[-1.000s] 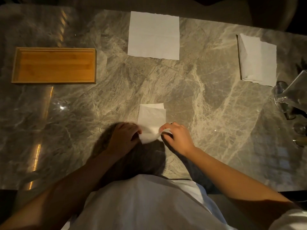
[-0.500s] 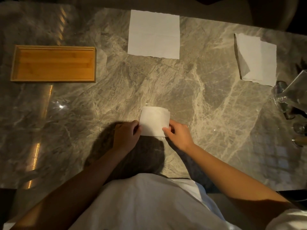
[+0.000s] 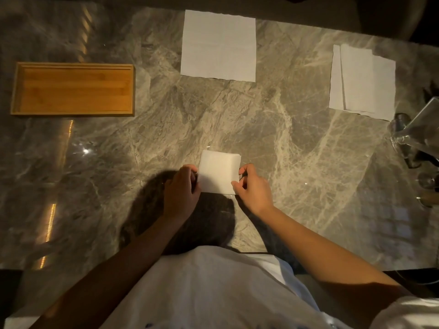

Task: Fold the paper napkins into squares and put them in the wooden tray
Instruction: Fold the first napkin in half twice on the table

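A white paper napkin [image 3: 218,171], folded to a small square, lies on the marble table [image 3: 285,138] close in front of me. My left hand [image 3: 181,189] grips its left edge and my right hand [image 3: 254,186] pinches its right edge near the lower corner. A flat, unfolded napkin [image 3: 218,45] lies at the far middle of the table. Another napkin [image 3: 362,81], partly folded over itself, lies at the far right. The wooden tray [image 3: 72,66] sits at the far left with nothing in it.
Clear glassware [image 3: 415,129] and dark objects crowd the right edge of the table. The table's near edge runs just in front of my white shirt [image 3: 213,293]. A bright light strip reflects on the left of the marble.
The napkin's near half has been folded up, giving a small square. Both hands have moved to its left and right edges and the square now lies flat.
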`<action>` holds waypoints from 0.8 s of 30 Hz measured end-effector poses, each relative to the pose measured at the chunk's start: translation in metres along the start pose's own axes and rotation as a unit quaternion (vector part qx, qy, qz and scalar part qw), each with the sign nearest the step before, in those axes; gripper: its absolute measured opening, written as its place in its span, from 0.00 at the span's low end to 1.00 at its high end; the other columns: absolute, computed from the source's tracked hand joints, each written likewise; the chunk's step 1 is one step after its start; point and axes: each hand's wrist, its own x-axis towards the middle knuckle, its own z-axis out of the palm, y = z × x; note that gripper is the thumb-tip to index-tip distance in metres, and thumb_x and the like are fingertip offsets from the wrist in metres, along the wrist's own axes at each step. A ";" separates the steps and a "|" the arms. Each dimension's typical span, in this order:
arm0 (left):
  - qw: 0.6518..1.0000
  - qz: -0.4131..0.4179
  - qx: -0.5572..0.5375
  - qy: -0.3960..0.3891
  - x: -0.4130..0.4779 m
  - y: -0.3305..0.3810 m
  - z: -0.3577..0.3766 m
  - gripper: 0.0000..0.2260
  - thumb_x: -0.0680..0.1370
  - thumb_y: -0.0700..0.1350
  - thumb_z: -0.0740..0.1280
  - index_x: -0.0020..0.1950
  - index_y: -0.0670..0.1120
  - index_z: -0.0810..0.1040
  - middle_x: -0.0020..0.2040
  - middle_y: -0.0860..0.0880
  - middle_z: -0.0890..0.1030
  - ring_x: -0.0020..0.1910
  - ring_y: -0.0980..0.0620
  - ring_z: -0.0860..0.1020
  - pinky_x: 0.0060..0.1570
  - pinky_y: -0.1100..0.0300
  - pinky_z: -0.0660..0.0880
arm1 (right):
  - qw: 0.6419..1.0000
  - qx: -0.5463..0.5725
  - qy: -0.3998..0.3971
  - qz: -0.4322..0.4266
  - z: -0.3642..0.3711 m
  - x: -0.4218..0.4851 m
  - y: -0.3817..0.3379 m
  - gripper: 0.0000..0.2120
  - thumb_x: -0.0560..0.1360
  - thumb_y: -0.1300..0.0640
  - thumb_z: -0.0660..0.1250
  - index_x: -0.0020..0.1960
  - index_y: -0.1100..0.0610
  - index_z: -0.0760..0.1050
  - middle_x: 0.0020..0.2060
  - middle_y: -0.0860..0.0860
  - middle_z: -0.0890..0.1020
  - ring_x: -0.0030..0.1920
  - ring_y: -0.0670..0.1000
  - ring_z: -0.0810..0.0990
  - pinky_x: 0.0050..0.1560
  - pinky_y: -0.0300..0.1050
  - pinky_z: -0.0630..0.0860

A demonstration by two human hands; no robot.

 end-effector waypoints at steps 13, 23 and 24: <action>0.974 0.116 0.177 -0.080 0.014 -0.012 -0.004 0.22 0.72 0.43 0.64 0.66 0.50 0.70 0.72 0.41 0.65 0.69 0.39 0.64 0.64 0.41 0.64 | 0.998 -0.008 0.058 0.018 -0.004 0.003 -0.005 0.13 0.73 0.53 0.68 0.52 0.52 0.65 0.31 0.43 0.73 0.29 0.47 0.73 0.33 0.44 0.68; 0.959 0.149 0.205 -0.129 0.022 -0.018 -0.006 0.24 0.74 0.49 0.64 0.70 0.51 0.66 0.76 0.43 0.57 0.75 0.40 0.55 0.68 0.36 0.54 | 0.955 -0.186 -0.064 -0.222 0.000 0.015 -0.040 0.26 0.74 0.53 0.67 0.71 0.49 0.66 0.74 0.50 0.65 0.72 0.56 0.62 0.69 0.56 0.59; 0.957 0.150 0.211 -0.134 0.023 -0.020 -0.006 0.25 0.74 0.51 0.63 0.71 0.52 0.65 0.77 0.43 0.56 0.75 0.40 0.53 0.69 0.36 0.53 | 0.952 -0.204 -0.094 -0.207 0.001 0.019 -0.038 0.28 0.76 0.51 0.66 0.74 0.49 0.62 0.77 0.49 0.60 0.76 0.55 0.56 0.73 0.58 0.53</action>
